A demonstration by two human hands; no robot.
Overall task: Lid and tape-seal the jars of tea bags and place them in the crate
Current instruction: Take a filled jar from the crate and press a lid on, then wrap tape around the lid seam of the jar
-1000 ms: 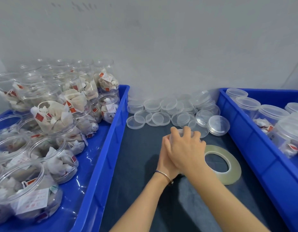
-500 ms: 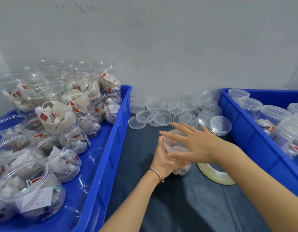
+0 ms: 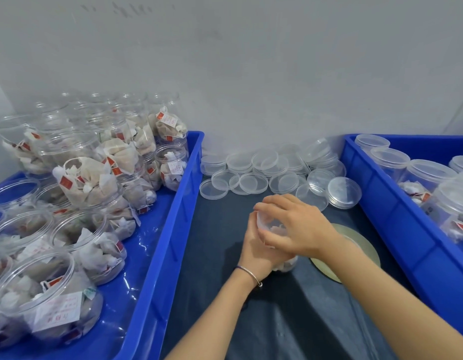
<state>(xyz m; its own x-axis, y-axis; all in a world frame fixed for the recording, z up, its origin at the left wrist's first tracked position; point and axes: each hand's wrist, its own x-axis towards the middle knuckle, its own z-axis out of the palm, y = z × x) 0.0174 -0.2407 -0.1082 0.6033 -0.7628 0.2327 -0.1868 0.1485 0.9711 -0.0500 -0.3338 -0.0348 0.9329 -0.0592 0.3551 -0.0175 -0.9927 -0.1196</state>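
2 hands meet on 1 clear jar (image 3: 273, 229) of tea bags standing on the dark counter (image 3: 220, 255). Left hand (image 3: 259, 252) grips its side, fingers curled round. Right hand (image 3: 300, 227) wraps over its top. Tape roll (image 3: 355, 245) lies just right of the fingers; loose lids (image 3: 251, 175) beyond; blue crate (image 3: 396, 216) further right.

Small packing workstation, not a home: blue plastic crate (image 3: 157, 245) left of the fingers (image 3: 274, 203) crammed with open clear jars of tea bags (image 3: 90, 240), loose clear plastic lids (image 3: 251, 178) piled just beyond them, plain grey wall (image 3: 251, 74) behind.
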